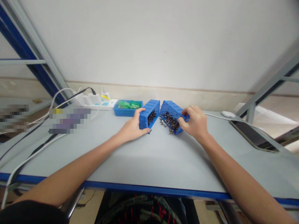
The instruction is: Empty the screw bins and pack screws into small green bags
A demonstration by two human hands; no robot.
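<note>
My left hand [133, 126] is closed on a blue plastic bin [143, 119], tipped so its mouth faces right. Small dark screw-like pieces [151, 116] lie inside it, and a single dark screw [149, 131] is by my left thumb. Pinched at its rim by my right hand [194, 122] is a second blue bin [171, 107], tilted with its opening toward the first. Dark and brassy small metal parts [172, 122] heap in its mouth. A few silvery pieces [163, 123] have spilled onto the table between the bins. Their exact kind is too small to tell.
A third blue bin [126, 112] with green-and-clear plastic bags stands left of them. Behind it runs a white power strip [107, 105] with plugs and cables. On the right lie a dark phone-like slab [253, 136] and a white case [228, 114]. The wall borders the table [149, 165].
</note>
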